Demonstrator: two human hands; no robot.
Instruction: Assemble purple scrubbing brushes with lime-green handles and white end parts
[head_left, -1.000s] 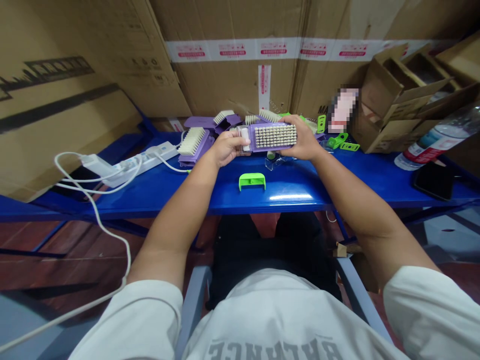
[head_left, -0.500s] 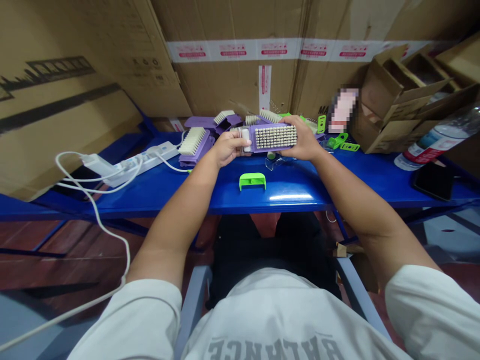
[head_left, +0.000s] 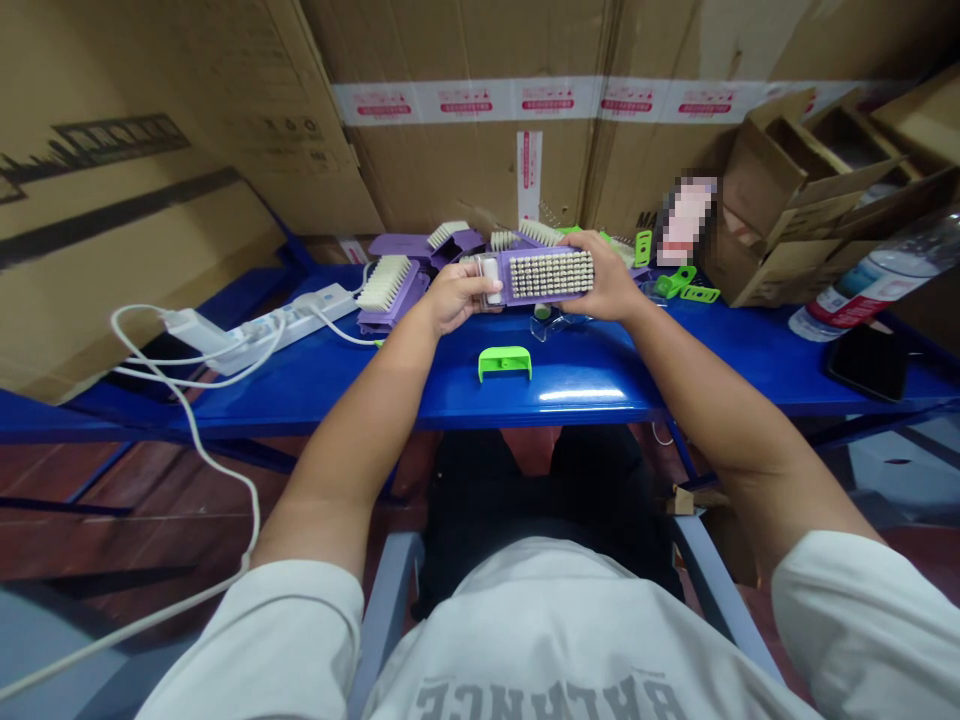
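Between both hands, just above the blue table [head_left: 592, 385], is a purple scrub brush [head_left: 551, 276] with its pale bristles turned toward me. My left hand [head_left: 459, 297] is closed on its left end, around a clear part with a white roller-like piece [head_left: 491, 281]; the thumb presses there. My right hand [head_left: 606, 278] wraps the brush's right end, its fingers partly hidden behind. A bright green bracket-like part [head_left: 505, 362] lies on the table in front of the hands. Behind them sit more purple brushes [head_left: 386, 285] and a clear plastic piece [head_left: 551, 323].
On the left, a white power strip [head_left: 277, 325] with looping cables lies on the table. Several green parts [head_left: 679, 281] lie at right, near an open cardboard box [head_left: 780, 200]. A water bottle [head_left: 862, 290] and a black phone [head_left: 866, 362] are at far right. Large cartons [head_left: 465, 170] stand behind.
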